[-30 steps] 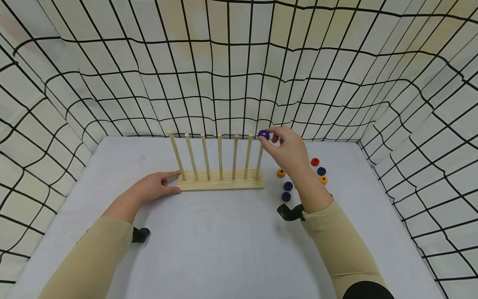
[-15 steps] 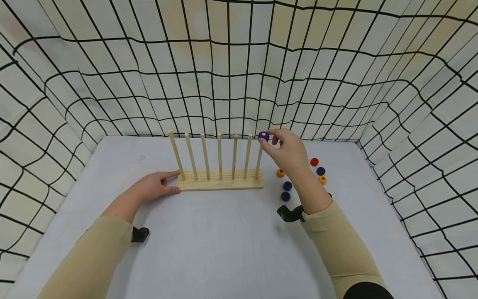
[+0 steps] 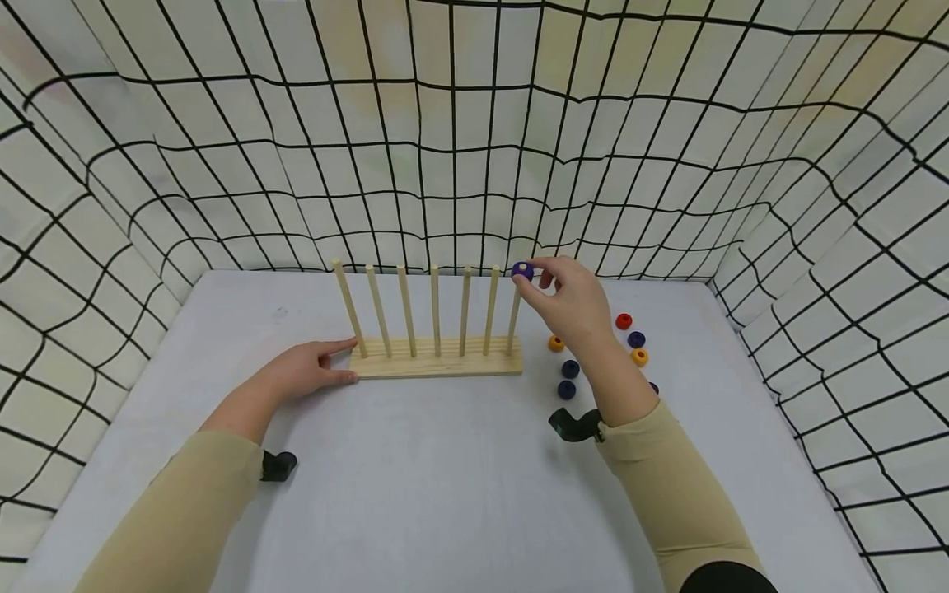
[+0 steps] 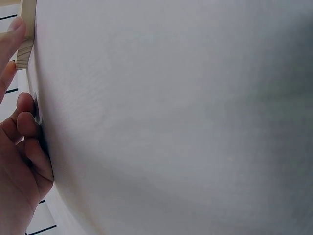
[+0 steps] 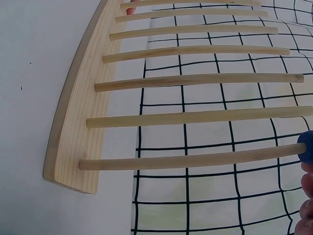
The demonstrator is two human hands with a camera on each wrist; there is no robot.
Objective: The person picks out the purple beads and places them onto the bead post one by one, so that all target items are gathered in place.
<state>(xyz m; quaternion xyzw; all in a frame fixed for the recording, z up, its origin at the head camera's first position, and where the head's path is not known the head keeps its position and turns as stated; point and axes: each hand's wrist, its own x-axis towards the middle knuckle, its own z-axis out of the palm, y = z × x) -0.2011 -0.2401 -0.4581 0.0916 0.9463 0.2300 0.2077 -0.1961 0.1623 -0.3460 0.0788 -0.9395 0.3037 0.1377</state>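
A wooden peg stand (image 3: 437,367) with several upright pegs sits on the white table. My left hand (image 3: 304,369) holds its left end between thumb and index finger; the left wrist view shows that end of the base (image 4: 25,41), with the other fingers curled beside it. My right hand (image 3: 574,301) pinches a purple-blue bead (image 3: 522,271) at the top of the rightmost peg (image 3: 515,317). The pale peg tip shows in the bead's hole. In the right wrist view the blue bead (image 5: 306,146) sits at that peg's end, partly cut off by the frame edge.
Loose beads lie right of the stand: orange (image 3: 556,343), dark blue (image 3: 570,369), another dark blue (image 3: 567,389), red (image 3: 624,321), purple (image 3: 636,339) and orange (image 3: 640,357). One more is partly hidden by the right forearm. Black netting (image 3: 474,150) surrounds the table's back and sides.
The bead in my right hand has come down slightly, and the peg tip now shows in its hole. My left hand stays on the stand.
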